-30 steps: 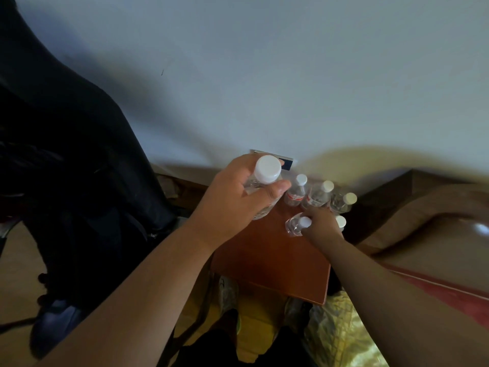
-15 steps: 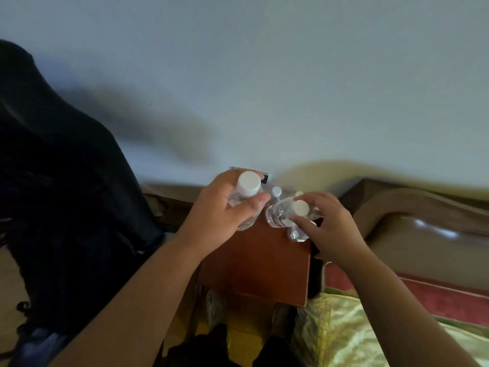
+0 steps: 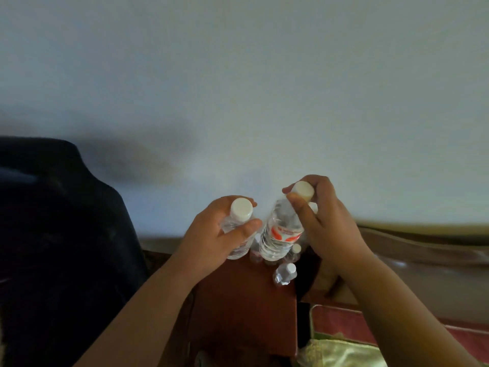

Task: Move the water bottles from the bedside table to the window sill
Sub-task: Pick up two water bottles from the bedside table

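Note:
My left hand (image 3: 219, 234) grips a clear water bottle with a white cap (image 3: 239, 223) around its body, held above the left back part of the reddish-brown bedside table (image 3: 238, 308). My right hand (image 3: 325, 226) pinches a second bottle with a red-and-white label (image 3: 280, 234) by its white cap, lifted clear of the table. Below them several small bottles still stand on the table; one (image 3: 284, 272) is near the right edge, others are partly hidden behind the lifted bottles.
A dark office chair back (image 3: 60, 234) stands close on the left. A plain pale wall (image 3: 264, 88) fills the background. On the right are a brown headboard (image 3: 423, 247) and a bed with a red and gold cover (image 3: 344, 350). No window sill is in view.
My right hand has raised its bottle from low over the table to upright, gripped at the cap. The left hand keeps its bottle. The view has tilted up.

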Demonstrator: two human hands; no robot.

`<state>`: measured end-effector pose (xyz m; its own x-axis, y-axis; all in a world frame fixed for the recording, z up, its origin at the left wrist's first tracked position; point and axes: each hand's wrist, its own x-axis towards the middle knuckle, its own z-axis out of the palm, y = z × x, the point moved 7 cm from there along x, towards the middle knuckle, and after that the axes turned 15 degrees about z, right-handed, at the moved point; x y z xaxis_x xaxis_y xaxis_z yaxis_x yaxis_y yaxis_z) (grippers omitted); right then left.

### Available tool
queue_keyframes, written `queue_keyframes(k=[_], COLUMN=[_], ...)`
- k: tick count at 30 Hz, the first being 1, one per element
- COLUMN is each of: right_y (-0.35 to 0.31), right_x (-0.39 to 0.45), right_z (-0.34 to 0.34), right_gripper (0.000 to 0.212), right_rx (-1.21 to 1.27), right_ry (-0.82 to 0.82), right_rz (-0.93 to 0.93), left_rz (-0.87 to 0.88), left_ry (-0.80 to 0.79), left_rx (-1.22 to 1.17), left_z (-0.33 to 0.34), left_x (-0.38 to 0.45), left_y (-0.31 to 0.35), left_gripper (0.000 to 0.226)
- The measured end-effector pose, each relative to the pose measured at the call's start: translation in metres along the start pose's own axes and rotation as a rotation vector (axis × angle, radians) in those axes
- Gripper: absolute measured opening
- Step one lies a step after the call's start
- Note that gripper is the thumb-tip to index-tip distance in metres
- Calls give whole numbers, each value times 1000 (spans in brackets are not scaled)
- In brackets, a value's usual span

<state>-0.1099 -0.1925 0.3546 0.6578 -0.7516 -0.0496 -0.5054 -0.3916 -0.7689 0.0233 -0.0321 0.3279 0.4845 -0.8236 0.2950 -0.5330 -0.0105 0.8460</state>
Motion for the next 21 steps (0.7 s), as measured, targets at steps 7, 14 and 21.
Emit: queue_keyframes(k=[7,14,21], right_y=[-39,-52,-60], right_x=[-14,-15,-25], right_z=[-26,-40,-39], right_gripper=[46,48,49], right_rx=[51,128,236], right_ry=[94,43,-33], right_rz=[-65,-52,-59], left_rz=[21,-35,-34], left_ry=[-42,-22,-65], left_rx=[-46,-65,72], left_z=[7,8,8], left_x=[8,8,14], left_y=[35,45,49], left_gripper=[36,37,53])
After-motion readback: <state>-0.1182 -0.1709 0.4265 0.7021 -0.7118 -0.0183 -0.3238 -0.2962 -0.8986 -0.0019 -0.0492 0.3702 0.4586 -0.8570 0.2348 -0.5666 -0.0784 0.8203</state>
